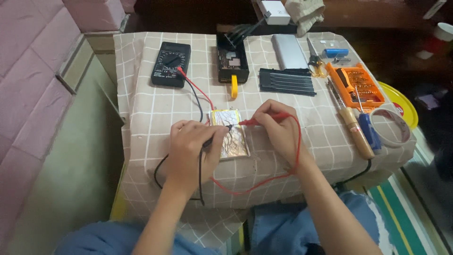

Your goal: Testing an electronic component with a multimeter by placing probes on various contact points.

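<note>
Foil pouch cell (pixel 230 133) lengthwise away; left hand (pixel 191 146) grips black probe (pixel 218 133), right hand (pixel 278 127) red probe (pixel 259 120), tips seemingly touching

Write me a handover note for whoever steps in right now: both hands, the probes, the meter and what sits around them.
Left hand: grips the black test probe, its tip on the top edge of the flat silvery foil pouch cell.
Right hand: pinches the red test probe, its tip at the same top edge.
The black dial multimeter lies at the table's far left, both leads plugged in.
Done: both probes placed on the cell.
Left: the meter's reading cannot be made out from here.
Nearby: open black casing with circuit board, orange screwdriver-bit case, wooden-handled soldering iron, roll of tape.
</note>
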